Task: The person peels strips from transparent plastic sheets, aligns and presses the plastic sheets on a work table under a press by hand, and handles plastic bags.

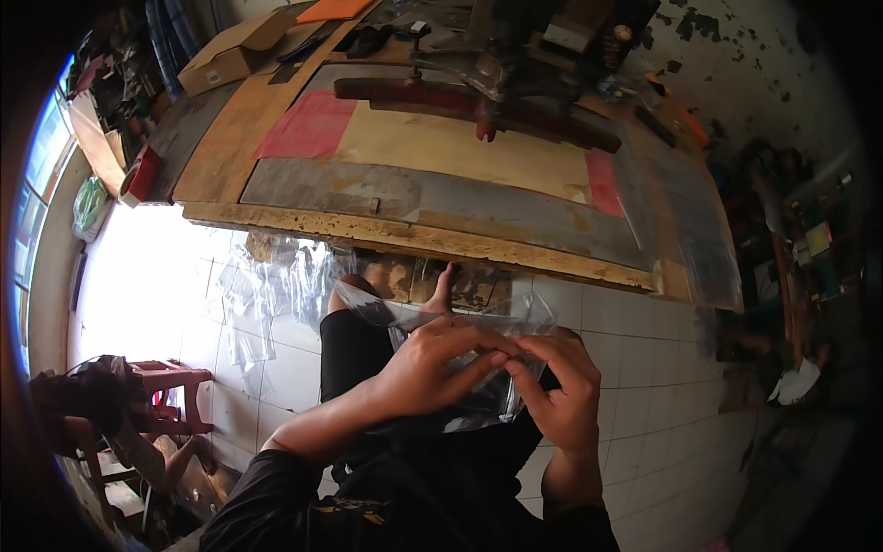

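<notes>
A piece of clear plastic film (524,314), perhaps a bag, lies across my lap and spreads out past both hands. My left hand (445,360) is closed on the film, thumb and fingers pinched together. Against its fingertips, my right hand (556,375) pinches the same plastic from the other side. The two sets of fingertips meet above my lap. Whatever small part of the film sits between them is hidden.
Before me stands a worktable with a wooden front edge (414,241), bearing a dark red clamp bar (478,109) over a yellow sheet (441,145). Loose clear plastic (292,267) lies on the floor at left. A red stool (189,396) and another person are at lower left.
</notes>
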Demonstrator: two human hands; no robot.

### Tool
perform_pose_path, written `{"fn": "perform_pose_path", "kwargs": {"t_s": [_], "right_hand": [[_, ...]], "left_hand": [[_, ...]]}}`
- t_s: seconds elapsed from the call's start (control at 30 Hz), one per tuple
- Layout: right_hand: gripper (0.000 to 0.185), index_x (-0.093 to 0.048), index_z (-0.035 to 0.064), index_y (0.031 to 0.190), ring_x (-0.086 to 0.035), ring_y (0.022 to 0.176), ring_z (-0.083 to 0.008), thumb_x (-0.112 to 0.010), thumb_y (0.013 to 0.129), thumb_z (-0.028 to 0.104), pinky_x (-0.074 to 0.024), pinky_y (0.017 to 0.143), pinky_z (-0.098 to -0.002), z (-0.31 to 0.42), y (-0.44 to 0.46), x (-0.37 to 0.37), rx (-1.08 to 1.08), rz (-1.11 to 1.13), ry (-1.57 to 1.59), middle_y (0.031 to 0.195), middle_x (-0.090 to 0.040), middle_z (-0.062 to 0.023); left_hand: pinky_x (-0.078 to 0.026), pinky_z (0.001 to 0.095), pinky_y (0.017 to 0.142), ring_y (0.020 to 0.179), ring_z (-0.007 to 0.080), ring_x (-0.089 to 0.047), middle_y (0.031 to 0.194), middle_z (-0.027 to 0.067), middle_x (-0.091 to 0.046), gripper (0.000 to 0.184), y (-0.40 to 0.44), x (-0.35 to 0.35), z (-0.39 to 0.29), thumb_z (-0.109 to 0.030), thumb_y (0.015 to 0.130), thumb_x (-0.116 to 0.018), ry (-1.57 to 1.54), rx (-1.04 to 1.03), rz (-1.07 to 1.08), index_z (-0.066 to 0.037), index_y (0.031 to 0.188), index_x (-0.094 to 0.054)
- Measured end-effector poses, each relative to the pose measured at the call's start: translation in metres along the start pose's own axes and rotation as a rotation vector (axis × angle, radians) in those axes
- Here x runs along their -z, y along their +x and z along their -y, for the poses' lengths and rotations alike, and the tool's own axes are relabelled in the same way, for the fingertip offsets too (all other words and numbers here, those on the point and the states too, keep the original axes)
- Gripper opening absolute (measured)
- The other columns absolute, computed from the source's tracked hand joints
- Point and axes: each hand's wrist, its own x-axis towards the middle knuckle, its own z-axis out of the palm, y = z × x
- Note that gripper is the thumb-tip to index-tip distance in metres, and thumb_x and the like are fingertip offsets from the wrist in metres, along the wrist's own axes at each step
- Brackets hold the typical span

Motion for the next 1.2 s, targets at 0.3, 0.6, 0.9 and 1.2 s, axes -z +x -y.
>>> {"fn": "perform_pose_path", "kwargs": {"t_s": [0.3,0.6,0.9,1.2], "right_hand": [[0.020,-0.077,0.0021,0.106,-0.073,0.087,-0.0234,-0.082,0.087,0.005,-0.0529,0.078,-0.0336,0.003,-0.003,-0.007,-0.128,-0.087,0.073,0.098,-0.078,-0.0102],[0.012,-0.078,0.0042,0.100,-0.069,0.088,-0.0206,-0.081,0.089,0.009,-0.0488,0.082,-0.0333,-0.001,-0.004,-0.010,-0.375,-0.146,0.249,0.094,-0.077,-0.0078],[0.008,-0.076,0.0011,0.098,-0.070,0.084,-0.0165,-0.079,0.091,0.004,-0.0515,0.079,-0.0283,-0.013,-0.002,0.005,-0.347,-0.195,0.145,0.092,-0.076,-0.0081],[0.006,-0.072,-0.0027,0.099,-0.067,0.083,-0.0123,-0.071,0.094,-0.002,-0.0503,0.076,-0.0247,-0.016,0.002,0.023,-0.344,-0.262,0.243,0.090,-0.071,-0.0069]], "left_hand": [[-0.060,0.0335,0.073,0.081,0.0222,-0.078,0.098,0.0116,-0.079,0.017,-0.002,-0.003,-0.006,-0.001,0.092,-0.077,-0.045,0.064,-0.071,-0.001,0.108,-0.073],[-0.044,0.0581,0.115,0.065,0.0202,-0.073,0.073,0.0023,-0.073,0.044,-0.008,-0.014,0.005,-0.012,0.088,-0.082,-0.003,-0.014,-0.218,-0.009,0.128,-0.065],[-0.058,0.0296,0.073,0.078,0.0171,-0.077,0.081,0.0035,-0.077,0.059,-0.030,0.003,0.009,-0.014,0.085,-0.087,0.132,0.297,-0.117,-0.006,0.138,-0.061],[-0.059,0.0328,0.072,0.083,0.0210,-0.078,0.085,0.0071,-0.078,0.038,-0.055,0.030,0.060,-0.023,0.085,-0.086,0.199,0.426,-0.134,-0.007,0.116,-0.072]]}}
